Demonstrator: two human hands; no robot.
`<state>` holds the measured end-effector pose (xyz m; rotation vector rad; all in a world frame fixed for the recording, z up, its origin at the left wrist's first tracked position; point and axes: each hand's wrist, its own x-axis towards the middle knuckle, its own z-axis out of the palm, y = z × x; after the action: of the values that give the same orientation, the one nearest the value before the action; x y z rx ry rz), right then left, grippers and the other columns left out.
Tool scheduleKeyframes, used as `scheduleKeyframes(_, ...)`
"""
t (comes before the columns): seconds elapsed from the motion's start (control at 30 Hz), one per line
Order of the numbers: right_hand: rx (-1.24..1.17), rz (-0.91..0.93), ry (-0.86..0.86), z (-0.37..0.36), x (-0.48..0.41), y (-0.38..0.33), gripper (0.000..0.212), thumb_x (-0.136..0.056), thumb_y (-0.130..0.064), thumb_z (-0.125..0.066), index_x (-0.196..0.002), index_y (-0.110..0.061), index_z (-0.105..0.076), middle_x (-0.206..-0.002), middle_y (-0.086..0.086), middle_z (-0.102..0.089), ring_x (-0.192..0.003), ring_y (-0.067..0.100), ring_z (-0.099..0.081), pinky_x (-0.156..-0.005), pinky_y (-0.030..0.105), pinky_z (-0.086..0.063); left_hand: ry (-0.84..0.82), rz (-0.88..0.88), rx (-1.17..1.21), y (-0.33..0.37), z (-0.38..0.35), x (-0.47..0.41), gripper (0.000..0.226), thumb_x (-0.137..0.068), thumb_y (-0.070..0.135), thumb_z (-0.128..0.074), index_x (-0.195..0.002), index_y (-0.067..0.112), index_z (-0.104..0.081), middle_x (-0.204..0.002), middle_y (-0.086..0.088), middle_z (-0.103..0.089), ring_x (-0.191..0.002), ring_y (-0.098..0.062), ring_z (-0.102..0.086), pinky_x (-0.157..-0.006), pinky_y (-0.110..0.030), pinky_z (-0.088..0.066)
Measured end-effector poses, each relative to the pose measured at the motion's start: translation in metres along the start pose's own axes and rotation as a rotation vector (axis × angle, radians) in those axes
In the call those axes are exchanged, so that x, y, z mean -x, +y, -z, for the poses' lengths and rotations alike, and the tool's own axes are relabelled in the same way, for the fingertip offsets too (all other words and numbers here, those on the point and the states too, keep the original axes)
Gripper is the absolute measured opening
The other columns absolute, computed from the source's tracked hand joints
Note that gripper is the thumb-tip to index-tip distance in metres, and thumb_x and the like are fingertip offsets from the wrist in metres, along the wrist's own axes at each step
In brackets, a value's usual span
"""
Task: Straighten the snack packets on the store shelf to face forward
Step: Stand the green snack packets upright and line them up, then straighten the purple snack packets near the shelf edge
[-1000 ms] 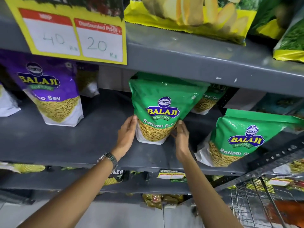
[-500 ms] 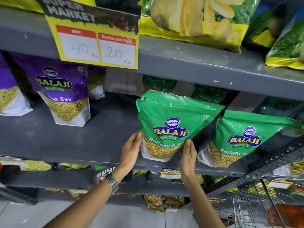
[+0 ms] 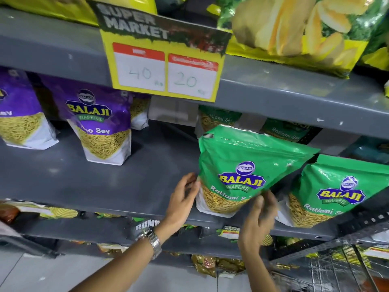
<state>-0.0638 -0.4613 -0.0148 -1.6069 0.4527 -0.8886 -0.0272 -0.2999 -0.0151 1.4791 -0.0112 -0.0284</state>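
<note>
Green packet upright near shelf front edge; left hand and right hand flank its base, fingers spread, barely touching, not gripping.

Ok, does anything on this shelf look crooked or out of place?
Yes. The green Ratlami Sev packet between the left hand and right hand tilts, its top leaning right toward the neighbouring green packet. The purple packets stand upright, facing forward.

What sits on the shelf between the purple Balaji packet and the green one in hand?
Nothing: the head view shows bare grey shelf between the purple packet and the green packet.
</note>
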Motion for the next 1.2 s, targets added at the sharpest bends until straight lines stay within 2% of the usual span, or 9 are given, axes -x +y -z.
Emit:
scheduleKeyframes(0.07,0.021,0.318,0.158,-0.005,0.022,-0.009,0.033,-0.096,-0.027,-0.047,-0.117,-0.001,-0.049,-0.116,0.002,-0.053,-0.113,0.028,-0.052,-0.097,0.042,-0.043,0.161,-0.130,-0.004,0.011,0.016,0.003,0.044,-0.086,0.022,-0.062,-0.123,0.036,-0.043,-0.130,0.010,-0.052,-0.116,-0.002,-0.054,-0.094,-0.017,-0.047)
scheduleKeyframes(0.13,-0.045,0.517,0.034,-0.025,0.062,-0.027,0.028,-0.095,-0.024,-0.047,-0.111,0.000,-0.049,-0.111,0.001,-0.053,-0.114,0.024,-0.051,-0.097,0.033,-0.041,0.348,-0.270,0.031,0.024,0.046,0.002,0.047,-0.085,0.012,-0.063,-0.120,0.037,-0.043,-0.127,0.014,-0.052,-0.114,-0.002,-0.055,-0.094,-0.018,-0.046)
scheduleKeyframes(0.27,-0.013,0.500,-0.527,-0.104,0.136,-0.047,0.020,-0.094,-0.031,-0.046,-0.113,-0.028,-0.052,-0.122,-0.012,-0.050,-0.118,0.007,-0.051,-0.099,0.022,-0.040,0.676,-0.408,0.084,0.029,0.152,-0.026,0.040,-0.085,0.023,-0.061,-0.121,0.021,-0.044,-0.122,0.005,-0.050,-0.114,-0.011,-0.050,-0.101,-0.028,-0.041)
scheduleKeyframes(0.33,0.013,0.313,-0.712,-0.162,0.147,-0.048,0.029,-0.092,-0.033,-0.052,-0.119,-0.038,-0.045,-0.124,-0.023,-0.048,-0.116,0.005,-0.053,-0.097,0.025,-0.043,0.765,-0.307,0.148,0.034,0.206,-0.046,0.059,-0.087,0.029,-0.061,-0.133,0.006,-0.034,-0.133,-0.010,-0.043,-0.124,-0.023,-0.043,-0.098,-0.016,-0.040)
scheduleKeyframes(0.4,-0.062,0.049,-0.658,-0.217,0.142,-0.051,0.042,-0.088,-0.024,-0.058,-0.124,-0.037,-0.041,-0.121,-0.021,-0.050,-0.110,0.001,-0.054,-0.095,0.025,-0.043,0.713,-0.148,0.127,0.039,0.250,-0.067,0.062,-0.092,0.024,-0.053,-0.143,0.006,-0.022,-0.147,-0.014,-0.031,-0.136,-0.024,-0.034,-0.098,-0.009,-0.033)
scheduleKeyframes(0.57,-0.276,-0.359,-0.560,-0.301,0.104,-0.051,0.047,-0.091,-0.009,-0.056,-0.135,-0.014,-0.041,-0.125,-0.001,-0.055,-0.103,0.004,-0.056,-0.090,0.017,-0.043,0.265,0.058,-0.087,0.044,0.309,-0.105,0.064,-0.093,0.042,-0.039,-0.147,0.019,-0.012,-0.154,0.008,-0.020,-0.142,-0.012,-0.020,-0.118,-0.041,-0.017)
scheduleKeyframes(0.77,-0.167,-0.261,-0.646,-0.306,0.108,-0.047,0.010,-0.086,-0.028,-0.052,-0.093,-0.025,-0.059,-0.084,-0.014,-0.067,-0.083,0.008,-0.060,-0.078,0.030,-0.051,-0.039,0.072,-0.072,0.047,0.319,-0.105,0.014,-0.093,0.036,-0.046,-0.105,0.035,-0.054,-0.108,0.018,-0.061,-0.099,0.003,-0.060,-0.098,-0.036,-0.047)
scheduleKeyframes(1.07,-0.207,-0.181,-0.592,-0.247,0.162,-0.059,0.011,-0.089,-0.032,-0.048,-0.087,-0.025,-0.057,-0.083,-0.016,-0.064,-0.084,0.010,-0.057,-0.075,0.029,-0.049,-0.043,0.068,0.033,0.031,0.320,-0.049,0.012,-0.087,0.030,-0.057,-0.097,0.023,-0.058,-0.089,0.012,-0.066,-0.084,0.003,-0.065,-0.095,-0.046,-0.051)
scheduleKeyframes(1.2,-0.163,-0.174,-0.588,-0.233,0.176,-0.066,0.012,-0.087,-0.037,-0.048,-0.088,-0.029,-0.057,-0.081,-0.020,-0.065,-0.082,0.004,-0.058,-0.074,0.024,-0.049,-0.062,0.066,0.035,0.029,0.325,-0.027,0.038,-0.069,0.054,-0.066,-0.094,0.027,-0.059,-0.084,0.017,-0.071,-0.091,-0.006,-0.067,-0.091,-0.045,-0.054)
